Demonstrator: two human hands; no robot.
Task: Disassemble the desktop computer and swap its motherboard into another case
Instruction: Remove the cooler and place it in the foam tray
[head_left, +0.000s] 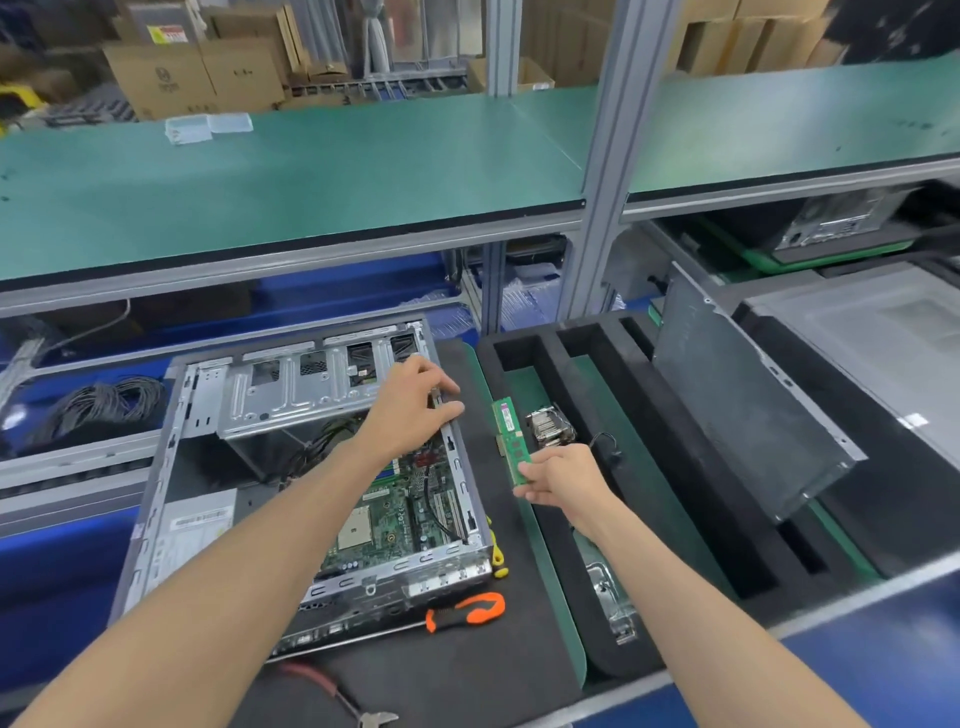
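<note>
An open desktop case (202, 410) lies on its side on a black foam mat. Its green motherboard (395, 519) shows in the near right corner, with a bare processor socket. My left hand (415, 400) rests on the case's right rim, fingers laid over the metal edge. My right hand (558, 473) pinches the near end of a green memory stick (511, 434) just right of the case, above the mat. A metal heatsink (550, 427) sits in the foam tray's first slot beyond it.
An orange-handled screwdriver (465, 613) lies by the case's near edge; pliers (353, 709) lie closer still. A black foam tray (675, 457) with slots holds a leaning grey side panel (737, 405). A second case (872, 353) lies right. A green shelf (311, 171) hangs above.
</note>
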